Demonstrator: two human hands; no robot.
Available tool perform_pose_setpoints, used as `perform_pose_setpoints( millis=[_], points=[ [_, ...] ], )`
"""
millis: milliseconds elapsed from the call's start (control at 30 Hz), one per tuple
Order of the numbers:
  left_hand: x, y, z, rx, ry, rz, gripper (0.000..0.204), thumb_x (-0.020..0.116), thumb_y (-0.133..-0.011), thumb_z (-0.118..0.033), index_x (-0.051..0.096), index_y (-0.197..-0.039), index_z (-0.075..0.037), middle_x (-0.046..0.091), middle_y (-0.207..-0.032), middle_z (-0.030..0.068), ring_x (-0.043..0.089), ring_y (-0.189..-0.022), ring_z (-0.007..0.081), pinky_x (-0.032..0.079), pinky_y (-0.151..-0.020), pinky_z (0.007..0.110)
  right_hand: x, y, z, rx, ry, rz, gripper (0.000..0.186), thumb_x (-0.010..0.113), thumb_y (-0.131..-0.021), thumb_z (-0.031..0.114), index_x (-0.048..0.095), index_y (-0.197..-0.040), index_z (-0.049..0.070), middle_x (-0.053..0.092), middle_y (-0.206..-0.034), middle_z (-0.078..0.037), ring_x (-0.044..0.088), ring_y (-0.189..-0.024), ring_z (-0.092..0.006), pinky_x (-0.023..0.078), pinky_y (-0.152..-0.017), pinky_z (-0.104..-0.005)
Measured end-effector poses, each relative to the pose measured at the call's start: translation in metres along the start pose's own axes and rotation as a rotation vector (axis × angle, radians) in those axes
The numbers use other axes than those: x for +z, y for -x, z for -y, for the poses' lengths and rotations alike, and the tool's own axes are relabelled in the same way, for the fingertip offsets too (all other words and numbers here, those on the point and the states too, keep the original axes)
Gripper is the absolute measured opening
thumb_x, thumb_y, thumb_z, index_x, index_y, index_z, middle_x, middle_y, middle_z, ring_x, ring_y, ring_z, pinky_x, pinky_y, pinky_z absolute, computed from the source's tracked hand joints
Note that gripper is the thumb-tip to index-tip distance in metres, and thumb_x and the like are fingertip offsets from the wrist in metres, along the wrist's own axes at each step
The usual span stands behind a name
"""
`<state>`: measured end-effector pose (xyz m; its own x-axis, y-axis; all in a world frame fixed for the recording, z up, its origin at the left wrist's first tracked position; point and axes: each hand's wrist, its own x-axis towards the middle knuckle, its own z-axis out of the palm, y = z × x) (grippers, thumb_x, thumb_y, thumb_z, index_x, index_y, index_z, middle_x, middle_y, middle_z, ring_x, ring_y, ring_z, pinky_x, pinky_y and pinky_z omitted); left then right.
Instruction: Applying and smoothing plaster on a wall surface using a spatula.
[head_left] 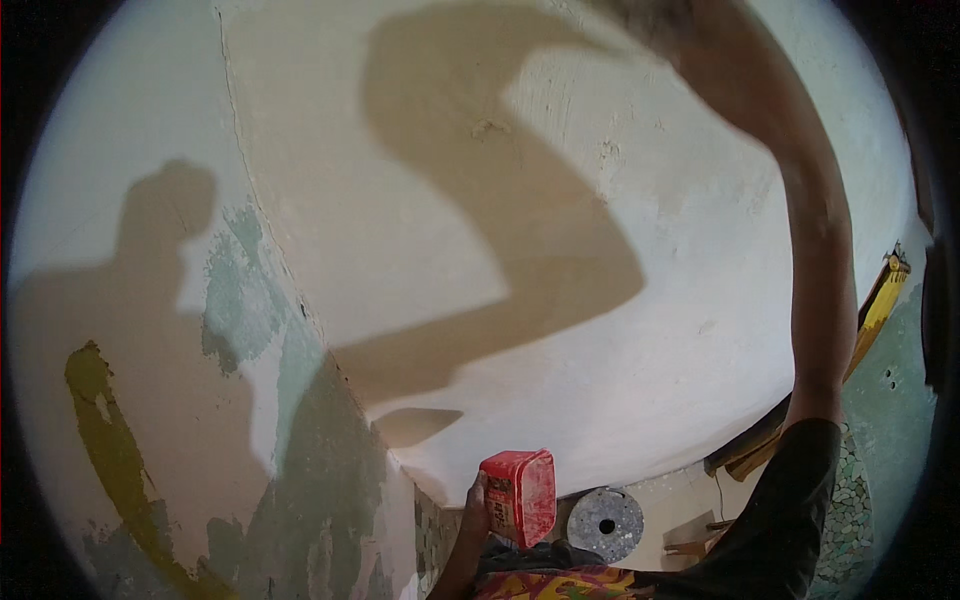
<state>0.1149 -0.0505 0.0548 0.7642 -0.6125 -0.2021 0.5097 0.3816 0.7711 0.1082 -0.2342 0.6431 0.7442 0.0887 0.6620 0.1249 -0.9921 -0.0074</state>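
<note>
Yellow makes a long, bent streak [105, 420] low on the left wall [180, 400]. Just to the right of its top is the dark shadow [150, 220] of a head and shoulders. Next come rough green patches [240, 285], where the wall looks worn. A thin, jagged crack [262, 205] runs down and to the right, toward the bottom corner.

Past the crack is a big pale wall [700, 290], with some bumpy marks near the top. A big shadow of a bent arm [560, 220] lies across it.

At the bottom, near the middle, the left hand [474, 512] has its grip on the left side of a red tub [518, 495]. The tub is boxy, a bit tilted, and smeared with white. Below it is a bright patterned shirt [560, 584]. Just right of the tub is a speckled grey disc [625, 522] with a dark hole in it.

The right hand [665, 22] is up high by the pale wall. It is blurry and cut off, so I cannot tell if its grip is wide or narrow. Its arm comes out of a dark sleeve [775, 510]. At the far right is a yellow strip [880, 300], near a green wall [893, 410].
</note>
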Motion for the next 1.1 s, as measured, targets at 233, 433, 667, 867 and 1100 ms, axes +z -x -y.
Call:
perform_pose_setpoints(
  millis=[233,433,667,867,1100],
  points=[
    [-0.020,-0.037,0.034,0.076,0.046,0.074,0.060,0.034,-0.109,-0.053,0.057,-0.133,-0.002,0.069,-0.118,0.0075,0.067,-0.102,0.0149,0.056,-0.087,0.033,0.010,-0.032,0.037,0.011,0.612,-0.161,0.037,0.047,-0.093,-0.002,0.074,-0.119,0.003,0.075,-0.087,-0.013,0.069,-0.077,-0.0194,0.060,-0.072,-0.0347],
    [0.004,-0.022,-0.005,0.046,0.024,0.167,0.061,0.035,-0.109,-0.052,0.055,-0.138,-0.002,0.068,-0.122,0.0082,0.066,-0.105,0.0163,0.055,-0.091,0.032,0.124,0.017,0.017,-0.422,0.413,-0.225,0.023,0.065,-0.093,0.024,0.071,-0.106,0.006,0.072,-0.089,-0.013,0.072,-0.086,-0.0287,0.056,-0.079,-0.0412],
    [-0.003,-0.021,0.003,0.029,0.036,0.119,0.060,0.036,-0.109,-0.052,0.055,-0.137,-0.002,0.068,-0.121,0.0083,0.067,-0.104,0.0166,0.055,-0.090,0.032,0.159,0.083,0.031,-0.385,0.601,0.092,0.044,0.067,-0.093,0.023,0.064,-0.132,0.005,0.072,-0.113,-0.016,0.071,-0.104,-0.0248,0.056,-0.092,-0.0387],
    [-0.017,-0.017,0.015,0.050,0.036,0.070,0.059,0.036,-0.109,-0.051,0.055,-0.137,-0.002,0.068,-0.121,0.0084,0.067,-0.103,0.0169,0.056,-0.089,0.032,0.086,0.025,-0.010,-0.366,-0.004,0.295,0.028,0.068,-0.093,0.022,0.073,-0.117,0.009,0.070,-0.098,-0.017,0.070,-0.099,-0.0306,0.056,-0.086,-0.0400],
    [-0.014,-0.019,0.017,0.035,0.046,0.046,0.059,0.036,-0.109,-0.051,0.056,-0.137,-0.003,0.068,-0.120,0.0085,0.068,-0.102,0.0171,0.056,-0.088,0.033,0.004,-0.039,0.043,0.114,0.093,-0.440,0.035,0.050,-0.095,0.000,0.072,-0.123,0.003,0.076,-0.095,-0.013,0.072,-0.089,-0.0223,0.059,-0.086,-0.0382]
  ],
)
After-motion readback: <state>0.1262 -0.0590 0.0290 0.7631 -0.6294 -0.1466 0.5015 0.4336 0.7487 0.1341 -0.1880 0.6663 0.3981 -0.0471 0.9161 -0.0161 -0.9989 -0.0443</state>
